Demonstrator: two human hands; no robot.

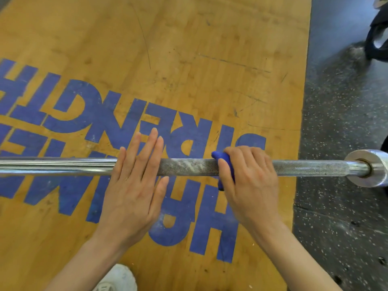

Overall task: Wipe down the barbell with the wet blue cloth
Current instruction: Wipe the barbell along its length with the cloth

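barbell (pixel 189 167): steel, level across mid-frame, knurled grip with whitish smears, sleeve collar at right edge | blue cloth (pixel 225 164): bunched around shaft, right of centre

Lettered wooden platform (pixel 189 49), speckled rubber floor (pixel 340 122), white shoe (pixel 117 278)

A scuffed wooden platform (pixel 189 49) with big blue lettering (pixel 88 114) borders speckled black rubber flooring (pixel 340 122).

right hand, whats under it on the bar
The blue cloth, wrapped round the knurled barbell; only its edge shows. The right hand covers the rest.
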